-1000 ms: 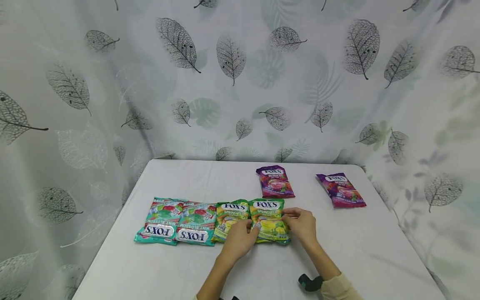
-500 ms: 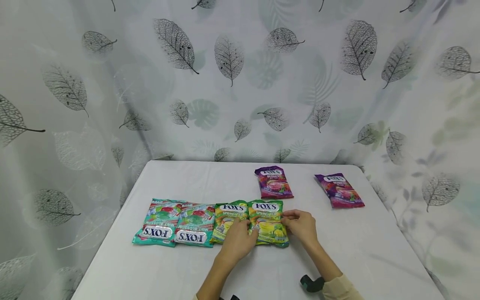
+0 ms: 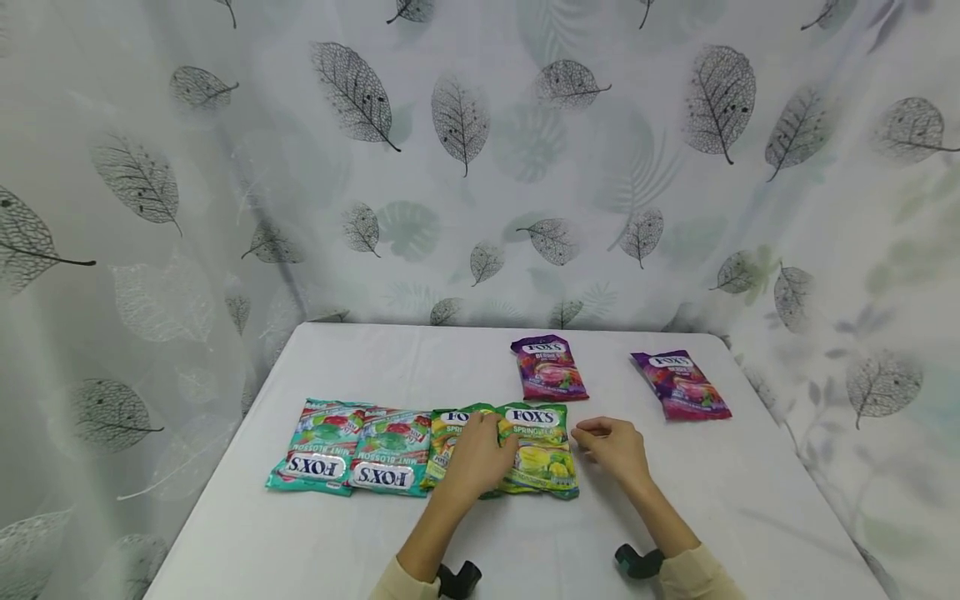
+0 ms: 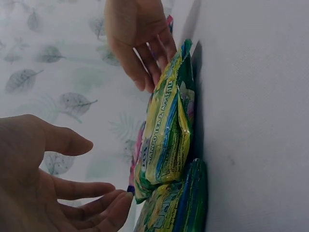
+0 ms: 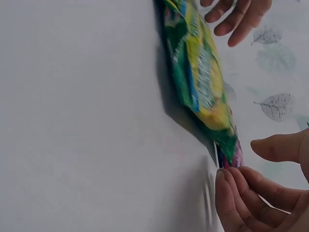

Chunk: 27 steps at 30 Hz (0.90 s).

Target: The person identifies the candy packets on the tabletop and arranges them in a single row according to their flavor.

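Two green-and-yellow Fox's Spring Tea candy bags lie side by side, the left bag (image 3: 442, 442) partly covered by my left hand (image 3: 478, 458) and the right bag (image 3: 538, 454) in fuller view. In the left wrist view, the thumb (image 4: 72, 142) of my left hand is spread from its fingers, with fingertips near the bag edges. My right hand (image 3: 617, 454) hovers just off the right bag's right edge. Its bent fingers (image 5: 256, 193) and separate thumb (image 5: 275, 147) have nothing between them in the right wrist view.
Two teal Mint Blossom bags, the outer bag (image 3: 322, 446) and inner bag (image 3: 390, 450), continue the row leftward. Behind lie two purple Berries bags, one centre bag (image 3: 551, 368) and one right bag (image 3: 682, 385). A leaf-patterned curtain (image 3: 465, 200) hangs behind the white table (image 3: 405, 358).
My left hand has slid forward over the junction of the Spring Tea bags. The right hand has let go of the right bag's edge and drawn slightly right.
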Tool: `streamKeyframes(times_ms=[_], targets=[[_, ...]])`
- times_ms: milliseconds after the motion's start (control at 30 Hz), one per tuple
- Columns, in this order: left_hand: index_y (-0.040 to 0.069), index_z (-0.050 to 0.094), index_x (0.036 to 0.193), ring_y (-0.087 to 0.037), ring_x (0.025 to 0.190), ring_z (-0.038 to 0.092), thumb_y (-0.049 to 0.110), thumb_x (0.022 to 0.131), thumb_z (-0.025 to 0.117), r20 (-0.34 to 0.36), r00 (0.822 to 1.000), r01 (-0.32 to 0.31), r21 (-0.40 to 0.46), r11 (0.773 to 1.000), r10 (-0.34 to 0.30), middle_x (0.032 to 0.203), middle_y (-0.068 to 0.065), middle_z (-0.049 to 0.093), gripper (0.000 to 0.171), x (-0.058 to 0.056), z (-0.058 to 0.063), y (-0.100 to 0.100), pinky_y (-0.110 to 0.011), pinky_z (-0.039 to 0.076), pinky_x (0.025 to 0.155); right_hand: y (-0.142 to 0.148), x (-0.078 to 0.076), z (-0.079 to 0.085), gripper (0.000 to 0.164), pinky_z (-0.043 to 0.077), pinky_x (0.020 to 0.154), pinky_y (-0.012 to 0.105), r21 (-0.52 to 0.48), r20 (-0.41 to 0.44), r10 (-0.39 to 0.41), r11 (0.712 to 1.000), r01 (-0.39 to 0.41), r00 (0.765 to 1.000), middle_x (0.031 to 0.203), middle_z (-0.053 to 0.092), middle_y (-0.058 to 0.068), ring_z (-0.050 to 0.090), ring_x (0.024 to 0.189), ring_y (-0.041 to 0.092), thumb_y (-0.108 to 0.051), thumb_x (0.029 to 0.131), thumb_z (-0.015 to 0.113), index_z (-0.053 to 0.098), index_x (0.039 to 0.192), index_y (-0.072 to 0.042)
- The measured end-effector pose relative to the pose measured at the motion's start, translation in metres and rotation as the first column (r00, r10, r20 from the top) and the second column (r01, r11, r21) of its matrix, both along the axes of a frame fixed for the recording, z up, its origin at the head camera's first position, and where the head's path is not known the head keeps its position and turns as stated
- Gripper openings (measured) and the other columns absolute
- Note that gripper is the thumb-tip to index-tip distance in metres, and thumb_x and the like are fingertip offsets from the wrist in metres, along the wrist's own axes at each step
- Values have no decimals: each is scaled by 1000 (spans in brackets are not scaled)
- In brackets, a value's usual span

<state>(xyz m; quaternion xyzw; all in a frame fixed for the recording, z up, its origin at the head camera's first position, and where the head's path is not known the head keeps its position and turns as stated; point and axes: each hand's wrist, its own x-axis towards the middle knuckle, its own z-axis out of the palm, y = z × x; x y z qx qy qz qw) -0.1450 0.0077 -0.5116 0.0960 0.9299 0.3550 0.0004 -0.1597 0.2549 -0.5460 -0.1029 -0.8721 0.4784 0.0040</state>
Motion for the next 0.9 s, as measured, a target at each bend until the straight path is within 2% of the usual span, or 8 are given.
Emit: streamKeyframes(times_ms=[133,300,400,600,700,900], targets=[[-9,63,132,-36,111,62,28,101,62,4,1000,27,7,1000,-27,122,-23,63,49,-12,2,4,-52,54,94,10,-13,6,34,60,63,28,14,-19,-13,1000,13,1000,97,76,11,75,78,23,-28,96,76,76,116,-1],[-6,63,133,-22,85,58,27,101,61,-14,999,49,28,998,-49,102,-12,61,46,-29,1,11,-41,53,75,19,-30,12,44,59,67,26,44,-24,-12,999,13,1000,112,73,19,75,84,28,-31,98,73,70,127,2],[-4,62,135,-18,80,54,28,102,60,-11,998,60,46,997,-59,99,-9,59,45,-37,2,15,-38,50,71,22,-38,15,47,57,70,29,79,-6,-3,997,3,1000,118,71,21,73,89,27,-34,99,72,69,129,2],[-5,61,136,-23,86,57,26,103,60,10,997,76,112,991,-78,107,-15,62,45,-52,2,22,-42,51,74,26,-54,14,47,54,82,44,134,1,-8,991,8,1000,121,71,22,67,104,34,-35,99,70,69,128,2],[-5,59,137,-26,89,58,27,103,60,44,996,69,135,988,-76,110,-17,61,47,-61,-1,26,-43,52,75,27,-64,12,48,53,89,50,150,-1,-28,988,28,1000,124,70,22,65,111,38,-35,99,69,68,129,2],[-8,54,142,-35,109,60,28,103,59,83,993,71,146,987,-83,126,-24,59,53,-79,-8,32,-51,53,89,28,-82,7,54,49,99,55,185,-7,-42,982,42,999,131,67,23,62,121,42,-39,99,67,65,133,2]])
